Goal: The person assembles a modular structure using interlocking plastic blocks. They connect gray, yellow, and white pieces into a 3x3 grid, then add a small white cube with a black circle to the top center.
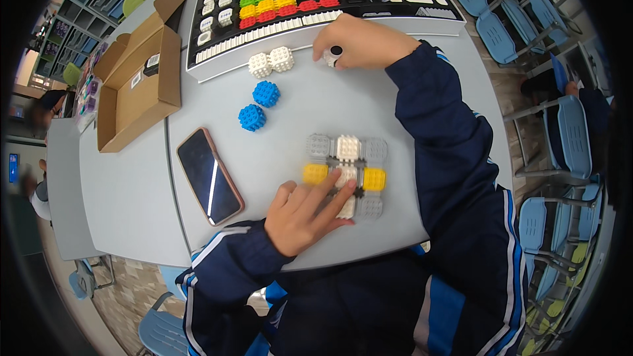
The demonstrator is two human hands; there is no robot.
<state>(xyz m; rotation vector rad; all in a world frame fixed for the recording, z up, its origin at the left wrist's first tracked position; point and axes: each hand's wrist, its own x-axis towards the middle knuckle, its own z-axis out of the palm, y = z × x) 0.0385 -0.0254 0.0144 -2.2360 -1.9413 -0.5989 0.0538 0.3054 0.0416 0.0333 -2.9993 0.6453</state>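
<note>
My left hand (304, 214) rests with its fingers stretched over a square assembly of studded cube blocks near the table's front edge. In that assembly are grey blocks (319, 147), white blocks (348, 148) and a yellow block (374, 179) on the right, with another yellow one at the left; part of it lies hidden beneath my fingers. Farther off, my right hand (369, 41) is closed on a small white block with a black round spot (331, 57), just in front of the kit tray. Left of it lie two white studded blocks (271, 60) and two blue studded blocks (266, 94).
The kit tray (224, 66) at the back holds rows of coloured blocks, white parts and cables. A phone (210, 177) lies at the left. Beyond it stands an open cardboard box (138, 86). Blue chairs (567, 135) line the right side.
</note>
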